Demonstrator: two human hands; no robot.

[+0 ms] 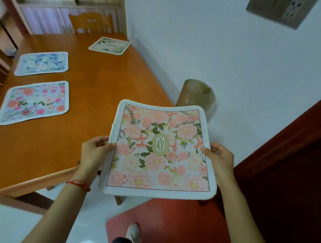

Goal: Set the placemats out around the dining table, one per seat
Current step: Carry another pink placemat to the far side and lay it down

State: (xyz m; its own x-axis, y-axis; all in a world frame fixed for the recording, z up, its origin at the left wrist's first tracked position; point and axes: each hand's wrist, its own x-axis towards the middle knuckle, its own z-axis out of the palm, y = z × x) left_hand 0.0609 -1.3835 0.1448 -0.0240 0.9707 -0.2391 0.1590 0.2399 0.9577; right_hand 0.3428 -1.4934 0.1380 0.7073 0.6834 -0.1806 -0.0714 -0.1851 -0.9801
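White-walled room (231, 51), orange wooden desk (95, 93) along the wall, a bookshelf (59, 12) and chair back (90, 22) at the far end. Three placemats flat on the desk: pink floral one (34, 102) nearest, blue one (42, 63) beyond, pale green-leafed one (109, 45) farthest. Fourth, peach floral placemat (159, 150) held in the air just off the desk's near corner, sagging slightly. Left hand (95, 151) and right hand (218, 158) with fingers curled round its opposite side edges, thumbs on top.
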